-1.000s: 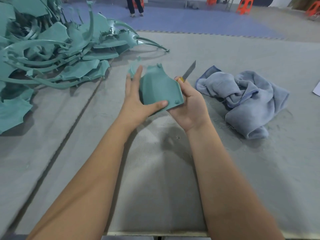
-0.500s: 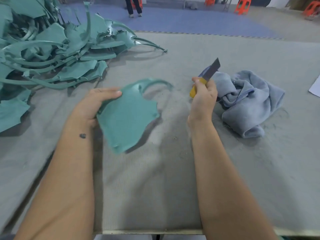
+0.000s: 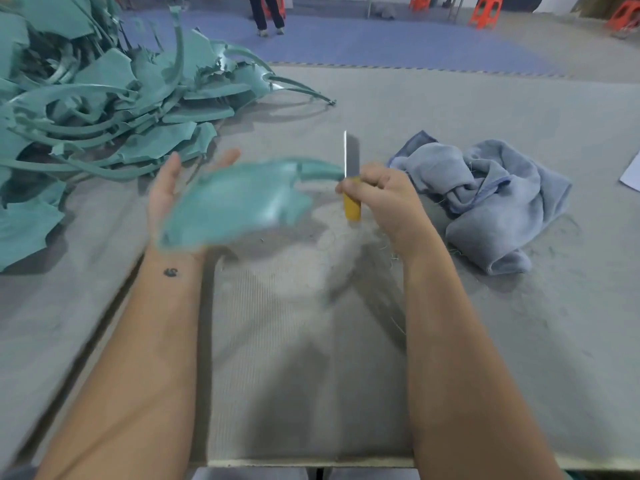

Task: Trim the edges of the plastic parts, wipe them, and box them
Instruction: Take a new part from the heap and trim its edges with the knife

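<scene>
Grey felt-covered table (image 3: 485,341) with teal plastic offcut heap (image 3: 104,109), crumpled blue towel (image 3: 485,199), fine shavings.

Grey felt table (image 3: 450,109), blue floor mat (image 3: 381,43), orange stools (image 3: 485,10)

Grey felt-like bench (image 3: 450,341) fills most of frame, w/ a paler ribbed patch at centre bottom and a dark seam running diagonally at lower left; scattered thin shavings and fluff on it near centre. White sheet of paper (image 3: 632,173) at right edge, mostly cut off by frame. Beyond bench's far edge, top of frame: blue floor mat (image 3: 381,43) w/ a toothed border, grey floor (image 3: 588,53) to its right. A person's legs (image 3: 268,13) in dark trousers stand on the mat at top centre. Orange plastic stools (image 3: 485,10) at top right, approx three or four, some only partly in view.
</scene>
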Available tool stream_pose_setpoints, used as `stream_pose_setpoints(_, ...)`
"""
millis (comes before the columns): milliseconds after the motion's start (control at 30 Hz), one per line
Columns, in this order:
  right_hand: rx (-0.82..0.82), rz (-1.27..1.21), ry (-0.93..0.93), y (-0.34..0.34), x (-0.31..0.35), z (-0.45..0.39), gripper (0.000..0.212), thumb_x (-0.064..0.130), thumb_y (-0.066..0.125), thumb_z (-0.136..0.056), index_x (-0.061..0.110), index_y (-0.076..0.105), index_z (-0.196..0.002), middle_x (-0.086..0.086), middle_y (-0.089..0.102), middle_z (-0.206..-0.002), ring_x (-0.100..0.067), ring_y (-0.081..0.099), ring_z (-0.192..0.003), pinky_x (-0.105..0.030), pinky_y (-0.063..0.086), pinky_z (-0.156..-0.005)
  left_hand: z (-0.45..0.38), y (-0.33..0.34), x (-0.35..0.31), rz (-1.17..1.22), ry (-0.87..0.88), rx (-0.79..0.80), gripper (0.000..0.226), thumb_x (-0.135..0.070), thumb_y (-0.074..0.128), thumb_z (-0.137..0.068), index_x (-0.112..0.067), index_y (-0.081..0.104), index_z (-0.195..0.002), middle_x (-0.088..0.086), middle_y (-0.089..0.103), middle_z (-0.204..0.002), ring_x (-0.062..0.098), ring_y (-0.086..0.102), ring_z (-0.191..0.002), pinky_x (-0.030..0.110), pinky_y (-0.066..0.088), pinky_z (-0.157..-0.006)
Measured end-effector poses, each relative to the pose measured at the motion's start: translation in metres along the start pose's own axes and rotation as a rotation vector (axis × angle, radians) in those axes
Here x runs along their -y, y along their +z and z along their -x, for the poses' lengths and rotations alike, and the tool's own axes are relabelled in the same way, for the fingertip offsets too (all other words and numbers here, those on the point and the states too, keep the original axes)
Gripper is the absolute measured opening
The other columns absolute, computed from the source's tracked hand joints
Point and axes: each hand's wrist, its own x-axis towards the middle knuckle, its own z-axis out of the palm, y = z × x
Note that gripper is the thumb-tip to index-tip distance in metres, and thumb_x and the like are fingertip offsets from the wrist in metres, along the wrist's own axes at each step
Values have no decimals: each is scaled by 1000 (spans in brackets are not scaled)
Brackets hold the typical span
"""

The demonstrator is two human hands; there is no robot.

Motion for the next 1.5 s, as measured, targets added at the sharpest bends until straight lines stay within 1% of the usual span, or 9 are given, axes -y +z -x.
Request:
stream_pose_setpoints(100, -203, -84, 11, 1, -3, -5, 17, 11, 61, -91, 3, 71, -80, -12, 62, -88, -14, 56, -83, -22, 43, -77, -10, 4, 8, 267, 134, -39, 48, -40, 38, -97, -2, 65, -111, 19, 71, -104, 32, 71, -93, 39, 61, -73)
stream_pose_setpoints(300, -237, -541, 339, 30, -15, -13, 22, 4, 56, -95, 2, 59, -73, -10, 59, -68, -14, 57, -57, -27, 53, -63, -29, 41, 48, -738, 73, -349, 18, -16, 42, -101, -13, 60, -105, 14, 70, -89, 19, 70, -62, 26, 57, -53)
stream_pose_setpoints(500, -265, -823, 298, 42, -11, -16, 21, 4, 49, -98, 2, 54, -78, -10, 65, -65, -18, 65, -64, -25, 57, -62, -28, 56, 87, -1386, 221, -203, 33, -32, 41, -99, -22, 66, -81, -4, 71, -64, 12, 64, -58, 29, 45, -60)
stream_pose_setpoints(667, -333, -648, 201, 46, -10, -14, 24, 6, 51, -97, 5, 57, -74, -15, 62, -77, -25, 56, -75, -30, 51, -67, -26, 61, 86, -1142, 177, -199, 33, -30, 37, -102, -19, 65, -88, 5, 69, -61, 13, 57, -50, 24, 41, -51)
stream_pose_setpoints(900, -464, -160, 40, 47, -13, -12, 37, 12, 57, -91, 14, 41, -58, 3, 39, -54, -10, 35, -52, -26, 33, -51, -29, 62, 73, -584, 16, -231, 37, -17, 31, -91, -8, 67, -92, 8, 64, -58, 16, 53, -41, 17, 35, -39)
stream_pose_setpoints(1000, -409, 118, -119, 48, -14, -11, 34, 13, 55, -92, 8, 38, -62, -10, 45, -68, -27, 51, -65, -40, 40, -61, -30, 57, 73, -645, 17, -233, 29, -20, 42, -95, -11, 68, -87, 2, 52, -52, 14, 45, -43, 18, 33, -40)
stream_pose_setpoints(1167, -439, -63, -60, 53, -14, -8, 27, 13, 49, -95, 18, 42, -70, -4, 50, -69, -21, 65, -65, -41, 54, -57, -29, 53, 75, -709, 38, -248, 27, -19, 45, -102, -9, 61, -83, -9, 33, -46, 6, 30, -40, 17, 26, -39)
stream_pose_setpoints(1267, -459, -128, -27, 45, -19, -9, 26, 13, 47, -93, 16, 37, -69, -13, 48, -64, -18, 45, -50, -32, 37, -49, -30, 53, 71, -654, 92, -300, 29, -17, 42, -103, -8, 59, -82, -11, 34, -45, 5, 29, -41, 15, 26, -39)
stream_pose_setpoints(1500, -85, -235, 121, 53, -18, -6, 13, 7, 47, -95, 6, 51, -83, -2, 46, -56, -7, 35, -40, -17, 29, -39, -31, 52, 72, -657, 158, -303, 32, -17, 35, -105, -9, 57, -84, -10, 35, -47, 4, 31, -41, 15, 27, -41)
